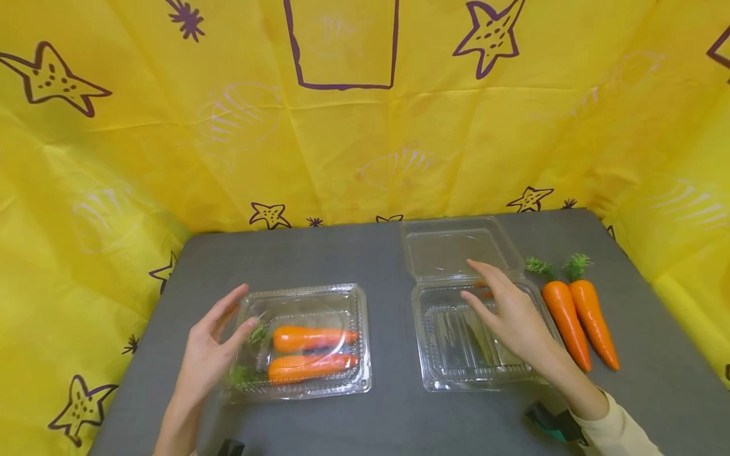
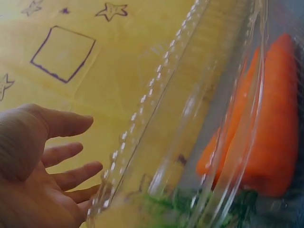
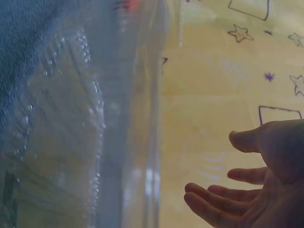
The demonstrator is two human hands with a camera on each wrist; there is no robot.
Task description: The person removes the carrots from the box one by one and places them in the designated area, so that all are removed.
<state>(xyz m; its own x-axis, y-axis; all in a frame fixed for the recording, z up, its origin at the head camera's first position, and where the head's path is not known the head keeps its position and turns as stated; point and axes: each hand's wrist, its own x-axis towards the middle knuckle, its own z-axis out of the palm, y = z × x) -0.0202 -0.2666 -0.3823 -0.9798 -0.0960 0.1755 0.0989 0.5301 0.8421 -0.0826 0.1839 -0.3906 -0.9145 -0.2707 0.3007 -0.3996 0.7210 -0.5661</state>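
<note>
My left hand [image 1: 206, 347] is at the left side of a transparent plastic clamshell box [image 1: 363, 345], fingers extended and thumb apart. Whether it touches the rim is hard to tell. Inside that box, under its lowered lid, lie two carrots [image 1: 313, 339] with green tops toward my hand. Over a second transparent clamshell box [image 1: 424, 354] hovers my right hand [image 1: 513, 320], fingers spread and holding nothing. This box stands open, its lid [image 1: 450, 250] folded back toward the wall. In the right wrist view the hand [image 3: 270, 175] is apart from the plastic.
Two more carrots [image 1: 595, 323] with leafy tops lie side by side right of the open box, close to it. Behind the grey table [image 1: 319, 253] hangs a yellow cloth [image 1: 342, 126] with drawn starfish and fish, also along both sides. A dark strap [image 1: 553, 421] shows near the right wrist.
</note>
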